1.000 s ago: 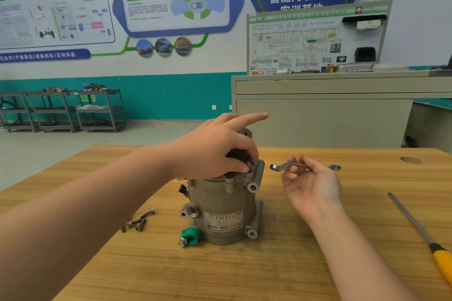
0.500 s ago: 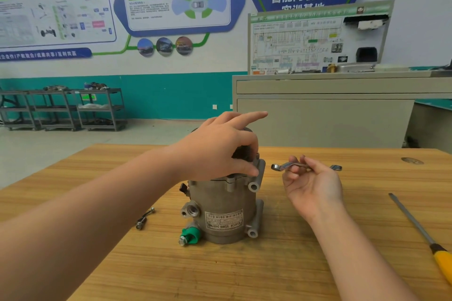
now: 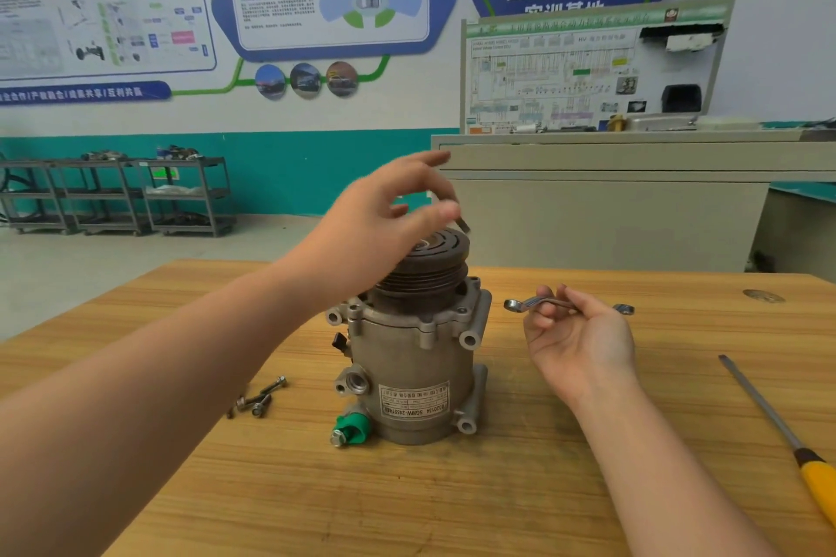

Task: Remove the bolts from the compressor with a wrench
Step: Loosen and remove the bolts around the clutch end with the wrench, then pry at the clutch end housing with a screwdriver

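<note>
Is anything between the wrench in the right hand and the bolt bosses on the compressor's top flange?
Nothing visible. The right hand holds the wrench just right of the compressor, with bare table and open air between. The left hand, blurred, is raised above the pulley, pinching what looks like a bolt, clear of the right-side flange.

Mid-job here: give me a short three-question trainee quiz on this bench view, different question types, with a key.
1. True or false: the right hand holds the bent silver metal wrench.
2. Multiple choice: the loose steel bolts lie (A) on the wooden table left of the grey metal compressor, (B) on its black pulley, (C) beside the yellow-handled screwdriver.
3. Fill in: the plug at the compressor's base is ____.

Key: 1 true; 2 A; 3 green.
</note>
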Motion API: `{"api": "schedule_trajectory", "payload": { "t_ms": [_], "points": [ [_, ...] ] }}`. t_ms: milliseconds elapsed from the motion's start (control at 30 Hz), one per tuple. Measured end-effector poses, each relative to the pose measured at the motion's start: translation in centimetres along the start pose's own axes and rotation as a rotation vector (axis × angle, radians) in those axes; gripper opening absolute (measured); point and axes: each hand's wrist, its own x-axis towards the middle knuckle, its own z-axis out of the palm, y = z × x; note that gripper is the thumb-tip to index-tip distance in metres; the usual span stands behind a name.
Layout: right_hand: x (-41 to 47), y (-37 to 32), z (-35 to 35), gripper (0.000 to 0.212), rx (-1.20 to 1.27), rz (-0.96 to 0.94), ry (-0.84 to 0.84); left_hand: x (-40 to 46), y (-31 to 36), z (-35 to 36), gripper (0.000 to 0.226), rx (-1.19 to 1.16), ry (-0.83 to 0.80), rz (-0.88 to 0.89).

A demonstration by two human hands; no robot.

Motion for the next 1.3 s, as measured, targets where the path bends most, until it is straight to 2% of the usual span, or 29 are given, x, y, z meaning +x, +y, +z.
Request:
{"api": "schedule_trajectory", "payload": {
  "t_ms": [100, 200, 300, 367, 467, 700, 800, 867, 933, 1000, 1067, 1133, 1200, 1300],
  "points": [
    [0.0, 0.0, -0.1, 0.014, -0.011, 0.002, 0.007, -1.0, -1.3, -2.7, 0.009, -0.156, 0.232, -0.063],
    [0.1, 0.0, -0.1, 0.014, -0.112, 0.006, 0.045, -3.4, -4.7, -5.8, 0.011, -0.046, 0.3, -0.223],
    [0.3, 0.4, -0.3, 0.013, -0.416, 0.011, 0.1, -6.9, -9.8, -6.8, 0.011, 0.254, 0.071, -0.555],
    [0.4, 0.9, -0.7, 0.014, -0.719, -0.01, 0.125, -9.1, -13.0, -6.3, 0.012, 0.434, -0.076, -0.688],
    [0.8, 1.3, -1.3, 0.016, -1.041, -0.066, 0.139, -10.6, -16.2, -5.3, 0.015, 0.565, -0.117, -0.731],
    [1.7, 1.3, -2.2, 0.019, -1.297, -0.016, 0.172, -10.1, -19.0, -4.2, 0.024, 0.894, -0.229, -0.757],
    [2.8, 0.5, -3.1, 0.023, -1.667, -0.158, 0.219, -9.9, -19.0, -4.2, 0.029, 0.928, -0.292, -0.8],
    [3.3, -0.4, -3.9, 0.027, -1.893, -0.185, 0.321, -9.8, -18.3, -3.8, 0.039, 0.966, -0.273, -0.795],
    [3.7, -1.4, -4.7, 0.027, -1.999, -0.169, 0.445, -10.0, -17.2, -3.2, 0.06, 0.792, -0.087, -0.701],
    [4.1, -2.4, -5.3, 0.025, -2.036, -0.149, 0.533, -10.2, -15.0, -2.3, 0.083, 0.328, 0.061, -0.537],
    [4.3, -2.9, -5.6, 0.018, -2.063, -0.134, 0.573, -9.8, -12.3, -1.2, 0.107, -0.004, 0.029, -0.393],
    [4.3, -2.9, -5.7, 0.015, -2.119, -0.106, 0.574, -8.8, -10.5, -0.2, 0.127, -0.151, -0.042, -0.316],
    [4.3, -2.6, -5.9, 0.022, -2.158, -0.085, 0.554, -7.5, -9.7, 0.6, 0.117, -0.214, -0.066, -0.282],
    [4.2, -2.5, -5.9, 0.021, -2.147, -0.073, 0.532, -6.3, -9.4, 1.2, 0.089, -0.261, -0.072, -0.275]
  ]
}}
